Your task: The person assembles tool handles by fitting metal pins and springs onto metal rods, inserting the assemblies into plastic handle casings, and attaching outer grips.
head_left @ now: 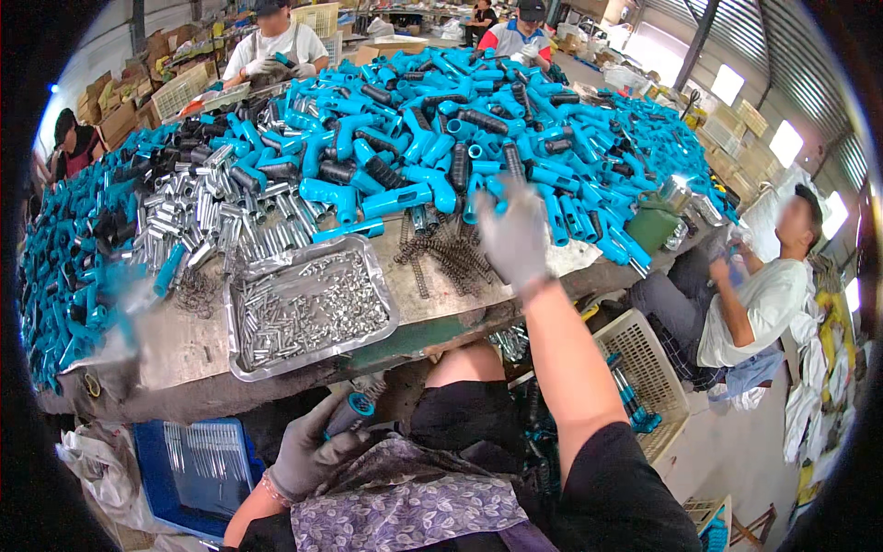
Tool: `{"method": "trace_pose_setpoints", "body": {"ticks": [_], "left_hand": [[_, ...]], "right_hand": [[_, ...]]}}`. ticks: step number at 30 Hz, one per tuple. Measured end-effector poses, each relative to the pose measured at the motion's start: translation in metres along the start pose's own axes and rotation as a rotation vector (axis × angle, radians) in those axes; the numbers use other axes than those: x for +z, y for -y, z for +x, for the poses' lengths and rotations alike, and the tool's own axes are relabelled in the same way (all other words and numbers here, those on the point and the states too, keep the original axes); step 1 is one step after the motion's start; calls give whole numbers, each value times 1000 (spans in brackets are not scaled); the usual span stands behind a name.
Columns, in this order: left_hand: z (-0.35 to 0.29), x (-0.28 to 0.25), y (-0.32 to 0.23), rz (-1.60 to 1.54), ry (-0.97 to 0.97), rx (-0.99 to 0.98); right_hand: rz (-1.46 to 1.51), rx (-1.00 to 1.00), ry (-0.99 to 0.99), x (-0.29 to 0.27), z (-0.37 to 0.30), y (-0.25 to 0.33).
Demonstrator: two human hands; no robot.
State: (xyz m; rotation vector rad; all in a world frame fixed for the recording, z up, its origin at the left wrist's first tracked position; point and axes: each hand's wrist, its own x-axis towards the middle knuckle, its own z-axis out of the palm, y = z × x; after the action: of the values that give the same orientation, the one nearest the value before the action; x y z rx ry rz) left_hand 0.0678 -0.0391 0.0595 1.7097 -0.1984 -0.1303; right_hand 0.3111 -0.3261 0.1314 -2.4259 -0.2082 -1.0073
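Observation:
My left hand (311, 453), in a grey glove, is closed around a black handle with a teal end (349, 416), held low in front of the table. What looks like a spring stands out beyond the handle's far end. My right hand (515, 241), also gloved and slightly blurred, reaches over the near edge of a pile of teal tubular housings (405, 198). Its fingers are apart, with nothing visible in them. Just left of it lies a heap of dark coil springs (451, 258). A metal tray (394, 324) of small silver pins stands on the table between the hands.
Silver metal tubes (189, 207) are heaped left of the tray. Below the table are a blue bin (152, 483) with metal rods and a cream crate (676, 391). One person (759, 317) sits at the right; others work beyond the pile. A green container (651, 228) stands at the right.

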Motion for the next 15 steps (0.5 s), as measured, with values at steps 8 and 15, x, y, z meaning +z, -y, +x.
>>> {"method": "trace_pose_setpoints", "body": {"ticks": [8, 15], "left_hand": [[-13, -13, 16, -141, -45, -54], [-15, -33, 3, -250, 47, -108]], "right_hand": [[-71, 568, -1, 51, 63, -84], [837, 215, 697, -63, -19, 67]]}}
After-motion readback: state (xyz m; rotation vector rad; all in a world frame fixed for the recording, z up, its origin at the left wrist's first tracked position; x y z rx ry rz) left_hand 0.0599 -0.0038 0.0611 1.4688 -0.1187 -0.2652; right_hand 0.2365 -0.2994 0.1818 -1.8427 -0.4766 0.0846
